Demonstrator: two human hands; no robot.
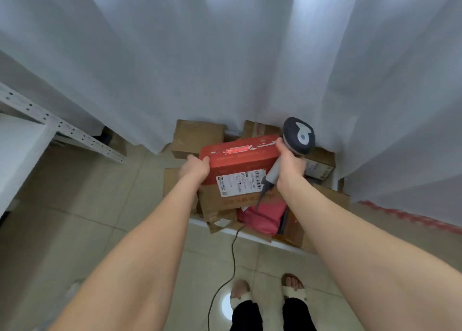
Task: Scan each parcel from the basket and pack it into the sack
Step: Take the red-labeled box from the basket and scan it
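My left hand [195, 168] grips the left end of the one red parcel [240, 155], thumb on its top edge, the other fingers hidden behind it; my right hand [291, 163] is wrapped round the neck of the single scanner [298, 135] and presses against the parcel's right end; so the parcel sits between my two hands, held up, tilted toward me. One white label [241, 182] faces me on the parcel's near side, its print too small to read; the scanner's dark head sticks up just right of the parcel's far corner, its grey handle slants down across the label's right edge; one cable [233, 250] drops from the handle, below the parcel, and runs off the bottom of the view.

Under the parcel lies the basket [285, 244], only its white near rim showing; one pink soft packet [262, 215] lies below the parcel, partly covered; brown cartons [197, 138] crowd all round the parcel, at least five, overlapping so I cannot count them firmly. Beyond the parcel a white curtain [225, 55] hangs and covers the far cartons' tops; far left of the parcel, one perforated metal shelf [62, 128], cut off by the edge; nearest me, below the parcel, my two sandalled feet [293, 289] on the tiled floor [100, 205].
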